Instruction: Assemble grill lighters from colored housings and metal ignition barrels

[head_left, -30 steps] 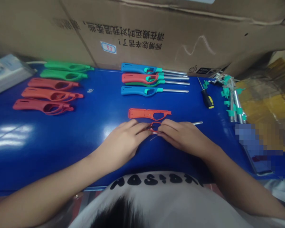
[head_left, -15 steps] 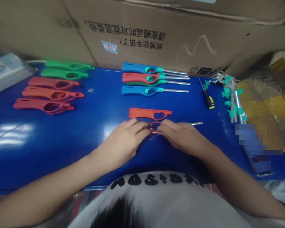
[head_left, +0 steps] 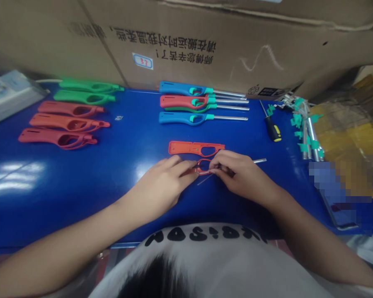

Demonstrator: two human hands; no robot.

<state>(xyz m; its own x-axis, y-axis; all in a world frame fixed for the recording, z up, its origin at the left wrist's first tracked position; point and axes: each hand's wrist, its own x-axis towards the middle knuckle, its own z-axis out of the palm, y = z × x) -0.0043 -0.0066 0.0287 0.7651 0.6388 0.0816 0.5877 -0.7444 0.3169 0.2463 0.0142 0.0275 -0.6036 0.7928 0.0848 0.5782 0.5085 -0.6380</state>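
Note:
My left hand (head_left: 170, 182) is closed over the handle end of an orange-red lighter casing half (head_left: 202, 160), which lies low on the blue table. At the casing's trigger opening, my right hand (head_left: 236, 170) pinches with thumb and forefinger; a thin wire (head_left: 205, 179) sticks out below its fingertips. A metal lighter tube (head_left: 260, 160) shows past the right hand, its other end hidden behind it. Just beyond my hands rests the matching orange casing half (head_left: 183, 148), inner side up.
Several lighters with metal tubes, such as a blue one (head_left: 180, 118), lie at the back. Green and red casings (head_left: 59, 137) are at left. A screwdriver (head_left: 272, 129), tubes with green parts (head_left: 311, 132) and a phone (head_left: 338, 211) sit right. A cardboard box (head_left: 180, 41) walls the back.
My right hand has lifted and shifted slightly, its thumb and forefinger now showing in a pinch by the casing's opening. The left hand stays nearly still on the casing.

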